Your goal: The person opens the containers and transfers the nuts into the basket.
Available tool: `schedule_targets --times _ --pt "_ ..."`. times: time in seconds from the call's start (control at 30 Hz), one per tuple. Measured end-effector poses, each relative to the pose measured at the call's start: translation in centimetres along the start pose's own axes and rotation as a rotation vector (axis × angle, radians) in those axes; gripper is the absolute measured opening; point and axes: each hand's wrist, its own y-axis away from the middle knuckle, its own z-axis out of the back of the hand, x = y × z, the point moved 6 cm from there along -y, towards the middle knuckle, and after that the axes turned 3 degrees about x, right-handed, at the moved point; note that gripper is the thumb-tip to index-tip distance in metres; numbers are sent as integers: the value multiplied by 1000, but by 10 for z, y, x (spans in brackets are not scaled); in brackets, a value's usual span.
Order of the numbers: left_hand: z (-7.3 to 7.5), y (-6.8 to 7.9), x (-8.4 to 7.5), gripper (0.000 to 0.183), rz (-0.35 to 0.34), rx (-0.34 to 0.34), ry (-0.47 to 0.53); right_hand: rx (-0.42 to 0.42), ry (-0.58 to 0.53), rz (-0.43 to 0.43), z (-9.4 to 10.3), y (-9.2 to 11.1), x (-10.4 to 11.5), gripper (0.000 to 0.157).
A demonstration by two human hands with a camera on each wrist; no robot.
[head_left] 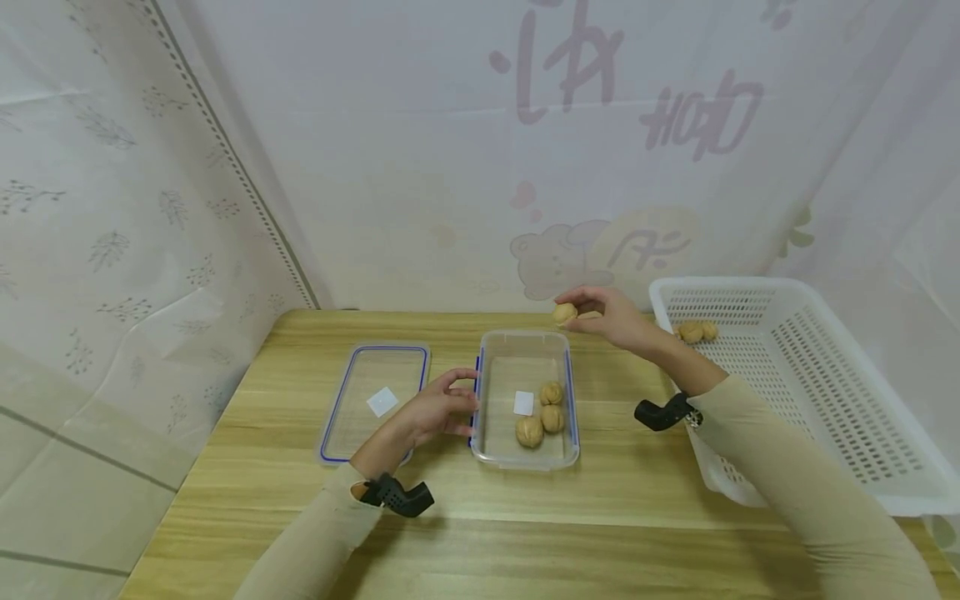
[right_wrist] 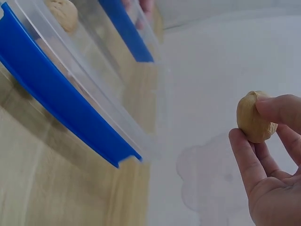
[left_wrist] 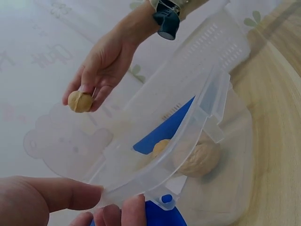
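Between thumb and fingers my right hand pinches a walnut, up beyond the far right corner of a clear plastic box with blue side latches. That walnut shows plainly in the right wrist view. Inside the box, several walnuts lie toward its right side, near a small white square. My left hand is at the box's left side with its fingers spread and slightly bent. In the left wrist view its thumb is by the rim; contact is hard to tell.
A clear lid with a blue seal lies on the wooden table, left of the box and partly behind my left hand. On the right stands a white perforated basket holding a few walnuts. A printed curtain hangs behind the table.
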Motion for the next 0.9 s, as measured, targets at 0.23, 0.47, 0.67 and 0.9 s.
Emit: schedule_targets --times 0.23,0.47,0.67,0.9 --pt "-2 2 -2 57 18 -47 -22 -78 -15 -23 33 14 -4 44" --pt "-2 1 -3 57 30 -97 -32 -176 -55 -61 69 33 -11 44" --pt "-1 -2 -2 52 25 -97 -40 -243 -24 -138 95 52 -23 48" --pt "0 -2 0 48 20 -88 -38 -281 -30 -226 124 70 -44 59"
